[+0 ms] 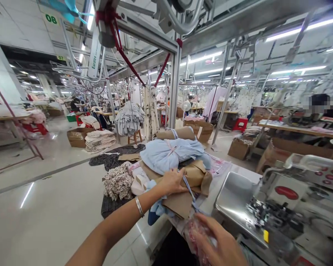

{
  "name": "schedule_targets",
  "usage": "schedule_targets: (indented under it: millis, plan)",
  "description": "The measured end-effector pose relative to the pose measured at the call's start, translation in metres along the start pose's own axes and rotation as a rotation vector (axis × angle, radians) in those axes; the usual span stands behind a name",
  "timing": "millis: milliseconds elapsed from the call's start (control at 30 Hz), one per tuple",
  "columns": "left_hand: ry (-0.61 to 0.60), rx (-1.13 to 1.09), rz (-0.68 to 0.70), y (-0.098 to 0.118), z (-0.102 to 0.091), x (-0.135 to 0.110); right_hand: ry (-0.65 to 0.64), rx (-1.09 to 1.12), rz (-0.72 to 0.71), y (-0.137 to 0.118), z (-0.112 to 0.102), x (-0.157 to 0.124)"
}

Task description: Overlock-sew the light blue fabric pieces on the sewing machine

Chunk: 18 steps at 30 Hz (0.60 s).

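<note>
My left hand (173, 181), with a silver bangle at its wrist, lies on a pile, thumb and fingers apart. Its fingertips touch the lower edge of a light blue cloth bundle (169, 151) tied round the middle. Beneath and beside it are folded pieces of brown paper (195, 175). A thin blue fabric strip (189, 190) runs from near my left hand down toward my right. Low in the view, my right hand (222, 240) is closed on a crumpled clear plastic bag (195, 236) with red print. Whether it also grips the strip's end is hidden.
An overlock sewing machine (277, 207) with a metal plate stands close on the right. Spotted cloth (119, 181) and dark cloth (108, 159) lie left of the bundle. Behind are a brown roll (180, 133), cardboard boxes (79, 136) and a metal frame post (175, 88).
</note>
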<state>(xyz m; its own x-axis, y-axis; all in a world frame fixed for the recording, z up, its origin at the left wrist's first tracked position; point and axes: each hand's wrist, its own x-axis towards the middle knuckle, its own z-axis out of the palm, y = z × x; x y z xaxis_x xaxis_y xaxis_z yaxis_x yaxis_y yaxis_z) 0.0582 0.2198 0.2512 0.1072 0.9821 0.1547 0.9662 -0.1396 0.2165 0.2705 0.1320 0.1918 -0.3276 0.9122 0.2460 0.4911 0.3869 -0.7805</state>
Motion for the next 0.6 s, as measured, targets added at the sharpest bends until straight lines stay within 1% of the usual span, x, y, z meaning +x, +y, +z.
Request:
schedule_targets:
  millis: [33,67,133,167,233,300,367,433,533,600]
  plan:
    - [0.003,-0.006,-0.009,-0.002,0.001,0.001,-0.022,0.025,0.029,-0.004,0.009,0.02]
    - [0.009,-0.015,-0.018,-0.004,0.0,0.001,-0.006,0.041,0.067,-0.008,0.018,0.039]
    - [0.031,-0.044,-0.038,-0.01,-0.005,-0.004,0.066,0.041,0.101,-0.015,0.035,0.072]
    - [0.046,-0.062,-0.054,-0.015,-0.007,-0.008,0.091,0.04,0.101,-0.018,0.042,0.084]
    - [0.079,-0.103,-0.109,-0.029,-0.011,-0.017,0.093,0.053,0.083,-0.025,0.05,0.099]
    - [0.109,-0.143,-0.181,-0.044,-0.011,-0.026,0.047,0.076,0.046,-0.035,0.048,0.105]
    - [0.118,-0.18,-0.239,-0.057,-0.009,-0.031,-0.014,0.12,0.019,-0.047,0.035,0.108]
    - [0.108,-0.219,-0.267,-0.066,-0.005,-0.032,-0.032,0.193,0.018,-0.061,0.011,0.113]
    - [0.071,-0.287,-0.275,-0.071,-0.001,-0.03,0.067,0.324,0.073,-0.082,-0.034,0.13]
    - [0.016,-0.347,-0.247,-0.073,-0.001,-0.028,0.106,0.372,0.065,-0.096,-0.059,0.149]
